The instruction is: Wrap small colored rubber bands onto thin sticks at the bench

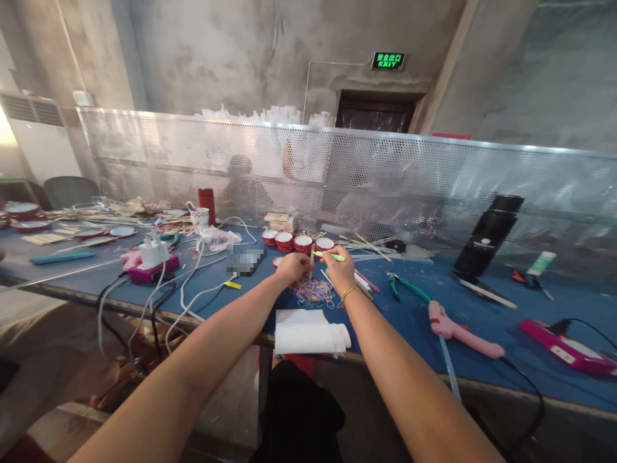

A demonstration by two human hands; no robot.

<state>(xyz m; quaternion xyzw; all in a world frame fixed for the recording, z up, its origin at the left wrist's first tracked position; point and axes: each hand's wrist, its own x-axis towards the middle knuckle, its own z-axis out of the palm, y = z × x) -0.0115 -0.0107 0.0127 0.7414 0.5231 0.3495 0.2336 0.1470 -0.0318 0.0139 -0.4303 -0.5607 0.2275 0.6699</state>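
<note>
Blue-topped worktable point(424, 270); landmark on it, loose pile of thin multicoloured loops point(314, 294). In front of pile, at table edge: rolled white sheet point(308, 333). Just behind pile: row of small round red containers with white tops point(303, 243). Right of pile: teal-handled pliers point(413, 287), then pink glue gun point(465, 333); farther right, rectangular magenta box point(554, 341). Well left of pile: magenta power block point(144, 273). Behind and left of pile: cylindrical red flask point(205, 206).

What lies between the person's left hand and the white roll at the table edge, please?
In the head view, a pile of multicoloured rubber bands lies between the left hand and the white roll.
</note>
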